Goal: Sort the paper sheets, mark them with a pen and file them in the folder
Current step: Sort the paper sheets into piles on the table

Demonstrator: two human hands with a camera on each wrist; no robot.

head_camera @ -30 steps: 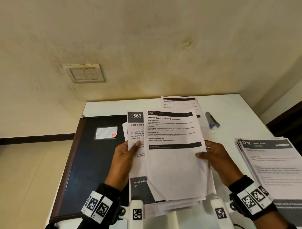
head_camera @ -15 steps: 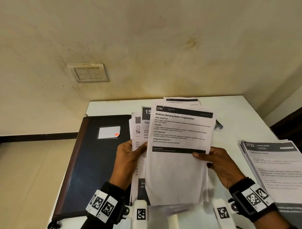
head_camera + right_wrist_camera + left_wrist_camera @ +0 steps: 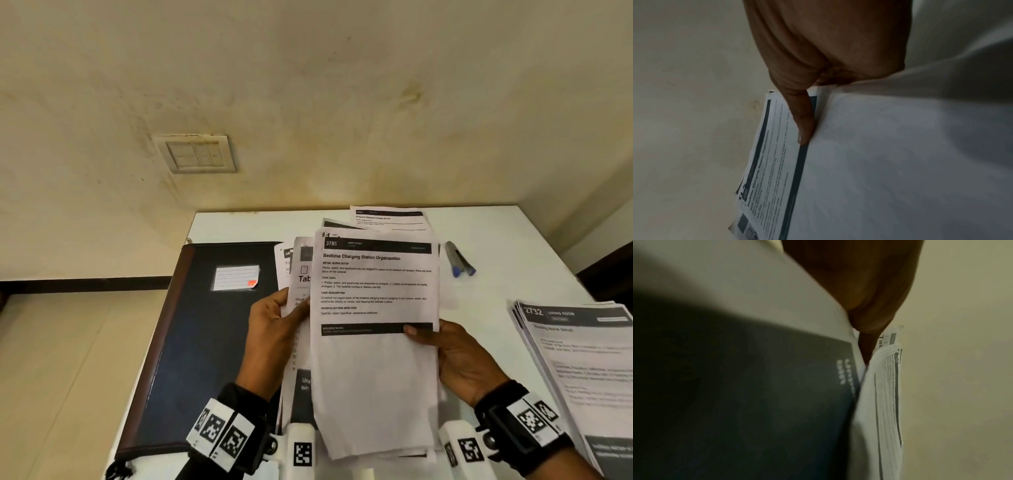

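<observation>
Both hands hold a stack of printed paper sheets [image 3: 373, 370] upright above the white table [image 3: 496, 240]. The front sheet reads "Bedtime Charging Station Organization". My left hand [image 3: 274, 329] grips the stack's left edge, thumb on the sheets behind [image 3: 885, 340]. My right hand [image 3: 455, 356] pinches the right edge, thumb [image 3: 803, 123] lying on the front sheet's dark band [image 3: 795, 186]. A closed dark blue folder [image 3: 202, 342] with a white label lies to the left. A blue pen [image 3: 460, 263] lies at the back right.
A second pile of printed sheets [image 3: 582, 363] headed "2732" lies at the right edge of the table. Another sheet [image 3: 388, 219] lies flat behind the held stack. A wall with a switch plate [image 3: 197, 154] stands behind the table.
The held stack has been lifted and tilted more upright. The sheets behind have slid further under the front sheet, so "1563" is hidden. The pen shows again.
</observation>
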